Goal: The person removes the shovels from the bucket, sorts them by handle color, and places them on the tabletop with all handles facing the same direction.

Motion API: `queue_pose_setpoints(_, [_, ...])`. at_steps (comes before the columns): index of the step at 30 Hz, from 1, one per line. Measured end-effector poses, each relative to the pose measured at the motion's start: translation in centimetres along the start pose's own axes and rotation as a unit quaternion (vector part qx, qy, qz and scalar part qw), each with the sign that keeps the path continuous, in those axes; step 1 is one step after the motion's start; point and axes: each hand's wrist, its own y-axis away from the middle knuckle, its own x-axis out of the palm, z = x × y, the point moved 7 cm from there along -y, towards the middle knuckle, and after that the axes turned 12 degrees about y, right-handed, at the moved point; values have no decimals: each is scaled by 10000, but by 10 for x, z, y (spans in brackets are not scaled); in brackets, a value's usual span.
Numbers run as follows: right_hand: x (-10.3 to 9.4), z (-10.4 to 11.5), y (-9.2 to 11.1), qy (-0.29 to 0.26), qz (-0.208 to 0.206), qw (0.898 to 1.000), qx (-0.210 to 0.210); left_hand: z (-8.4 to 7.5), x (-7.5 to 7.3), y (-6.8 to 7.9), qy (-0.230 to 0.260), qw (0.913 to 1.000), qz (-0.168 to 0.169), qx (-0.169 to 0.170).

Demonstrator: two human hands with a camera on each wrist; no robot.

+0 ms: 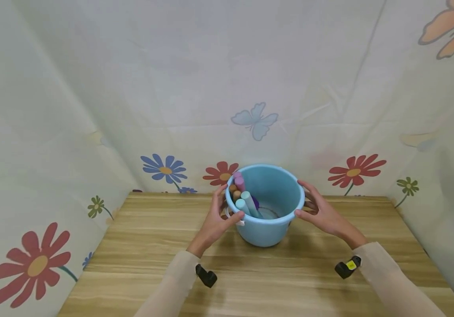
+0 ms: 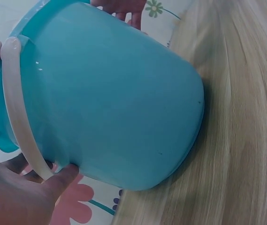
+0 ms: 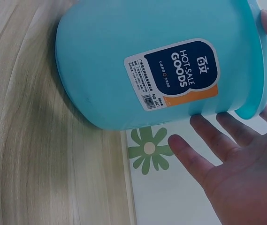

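A light blue plastic bucket (image 1: 264, 231) stands upright at the back of the wooden table, between both hands. Inside it, along its left side, lean several stick-like cylinders: pink (image 1: 240, 182), brown (image 1: 237, 196), light blue (image 1: 246, 198) and a purple one (image 1: 255, 202), partly hidden. My left hand (image 1: 219, 219) holds the bucket's left side, thumb at the front of the rim, fingers beside the white handle (image 2: 20, 112), which hangs down. On the opposite side my right hand (image 1: 323, 215) holds the rim, with its thumb in front and its fingertips against the wall.
The wooden table (image 1: 163, 255) stretches in front of the bucket. Flower-printed fabric (image 1: 187, 110) hangs close behind and at both sides. A printed label (image 3: 173, 75) is stuck to the bucket's right wall. Small black devices (image 1: 206, 276) are strapped at both wrists.
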Motion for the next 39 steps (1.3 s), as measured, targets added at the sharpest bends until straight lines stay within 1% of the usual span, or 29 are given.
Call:
queue_pose_setpoints(5, [3, -1, -3, -15, 21, 9999, 101, -3, -3, 1, -21, 9999, 22, 109])
queue_pose_setpoints(8, [6, 0, -5, -86, 25, 9999, 91, -3, -5, 3, 9, 9999, 13, 154])
queue_pose_setpoints(14, [13, 4, -11, -181, 37, 9998, -2, -2, -14, 8, -18, 9998, -162, 127])
queue_pose_setpoints(19, [20, 8, -18, -202, 92, 9998, -29, -2, -24, 12, -53, 9996, -255, 48])
queue_pose_setpoints(26, [32, 16, -28, -369, 186, 9991, -46, -4, -38, 18, -58, 9995, -285, 132])
queue_pose_setpoints(32, [43, 23, -37, -418, 269, 9988, 17, -5, -52, 25, -192, 9988, -444, 108])
queue_pose_setpoints(39, [58, 29, -48, -461, 333, 9984, -4, -8, -70, 33, -209, 9978, -625, 94])
